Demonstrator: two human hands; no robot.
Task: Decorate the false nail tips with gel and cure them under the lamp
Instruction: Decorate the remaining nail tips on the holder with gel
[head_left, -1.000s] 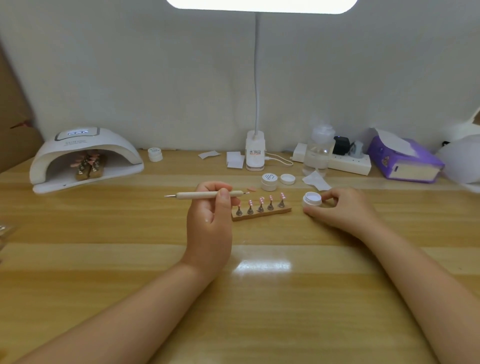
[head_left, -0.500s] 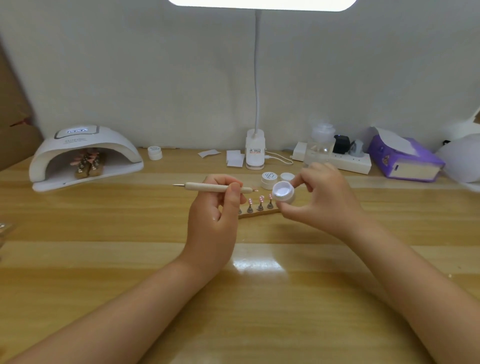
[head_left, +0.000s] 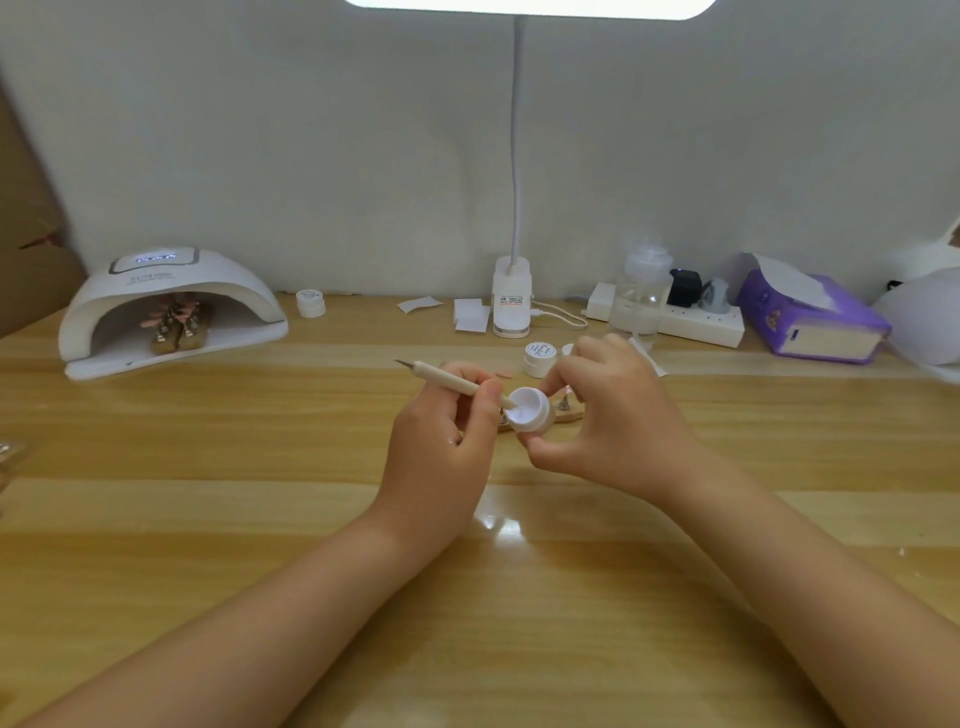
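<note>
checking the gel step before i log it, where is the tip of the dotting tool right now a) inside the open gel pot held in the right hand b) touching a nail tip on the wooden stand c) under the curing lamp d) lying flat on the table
a: the left hand holds the dotting tool with its tip dipped into the open gel pot, which the right hand holds tilted toward it.

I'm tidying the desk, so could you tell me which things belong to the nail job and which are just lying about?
In use: dotting tool, open gel pot, nail tip stand, curing lamp.

Lying about: tissue box, power strip, clear bottle, paper scraps.
</note>
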